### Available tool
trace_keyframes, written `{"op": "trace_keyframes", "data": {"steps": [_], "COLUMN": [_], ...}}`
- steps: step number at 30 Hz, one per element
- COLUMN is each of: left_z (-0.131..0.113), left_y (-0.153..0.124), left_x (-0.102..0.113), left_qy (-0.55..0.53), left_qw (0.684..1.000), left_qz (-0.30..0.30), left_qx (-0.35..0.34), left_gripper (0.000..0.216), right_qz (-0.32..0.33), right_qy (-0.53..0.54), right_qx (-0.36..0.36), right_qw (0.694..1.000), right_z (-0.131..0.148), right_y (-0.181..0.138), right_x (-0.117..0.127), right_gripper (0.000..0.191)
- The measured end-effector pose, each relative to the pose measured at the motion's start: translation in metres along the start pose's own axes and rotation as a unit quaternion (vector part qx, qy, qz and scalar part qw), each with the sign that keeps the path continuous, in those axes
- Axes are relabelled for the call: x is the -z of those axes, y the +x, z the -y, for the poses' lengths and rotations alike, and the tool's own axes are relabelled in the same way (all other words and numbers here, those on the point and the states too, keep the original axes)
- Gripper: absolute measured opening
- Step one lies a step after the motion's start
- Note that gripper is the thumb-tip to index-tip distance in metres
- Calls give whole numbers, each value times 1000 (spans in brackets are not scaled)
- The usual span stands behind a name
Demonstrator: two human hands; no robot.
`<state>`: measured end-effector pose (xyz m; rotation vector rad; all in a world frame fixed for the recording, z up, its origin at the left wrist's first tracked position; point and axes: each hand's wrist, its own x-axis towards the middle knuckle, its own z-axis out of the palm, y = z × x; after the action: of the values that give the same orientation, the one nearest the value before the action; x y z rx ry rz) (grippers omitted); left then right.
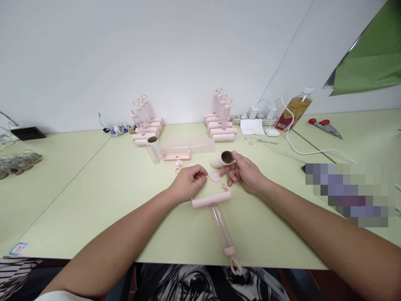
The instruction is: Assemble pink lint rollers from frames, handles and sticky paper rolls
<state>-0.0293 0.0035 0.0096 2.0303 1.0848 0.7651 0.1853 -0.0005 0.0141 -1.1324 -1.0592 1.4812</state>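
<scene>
**Holding hollow white cylindrical roll (216, 160) in right grip (249, 173)**

Closed thumb and finger on the roll's open end, other fingers curled below. Tipped on its side over the middle of the pale green bench (119, 179), brownish bore toward the right grip. Can't tell about contact between roll and bench.

Curling left grip (189, 184) loosely, thumb near index, just left of a flat round pale-pink disc (214, 177). Can't tell about anything pinched inside.

Got a pale-pink plastic half-pipe frame (211, 200) lying just on the near-edge side of both grips. Joined to it: clear plastic tube handle (221, 225), slanting to the near edge, ending in a pink heart-shaped loop (236, 266) at that edge.

See beyond the left grip: pink heart-topped plastic cap (178, 164), second pale-pink frame (176, 156), frosted translucent sleeves (202, 145) and an upright pale roll with brown bore (157, 146), with a clear plastic tube (153, 154) leaning beside it.

Lined up toward the far edge: left row of pink rollers (147, 127), right row of pink rollers (222, 125). Farther right along that edge: white paper sheet (252, 127), amber-liquid clear bottle (296, 109), red-handled tool (326, 126).
</scene>
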Motion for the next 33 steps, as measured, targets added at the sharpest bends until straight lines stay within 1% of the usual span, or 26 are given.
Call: {"op": "trace_keyframes", "data": {"steps": [5,16,21,24,28,33], "left_z": [1,1,2,2,0,-4], "left_y": [0,-1,0,0,-1,-1], "left_x": [0,0,0,0,0,0], "left_qy": [2,-8,-13,-14,-13,-16], "left_qw": [1000,1000,1000,1000,1000,999], "left_qz": [2,16,22,24,27,31], "left_qx": [-6,-3,-4,-4,-9,-4], "left_gripper": [14,14,15,15,15,16], "right_qz": [4,15,24,45,57,70], "right_qy": [17,17,4,-31,-109,-176], "right_qx": [-8,-10,-6,9,26,37], "right_qw": [1000,1000,1000,998,992,981], "right_z": [-1,-2,-4,-4,-4,-8], "right_y": [0,1,2,1,-3,-2], "right_x": [1,2,3,3,2,3], "right_gripper": [33,31,34,39,47,47]}}
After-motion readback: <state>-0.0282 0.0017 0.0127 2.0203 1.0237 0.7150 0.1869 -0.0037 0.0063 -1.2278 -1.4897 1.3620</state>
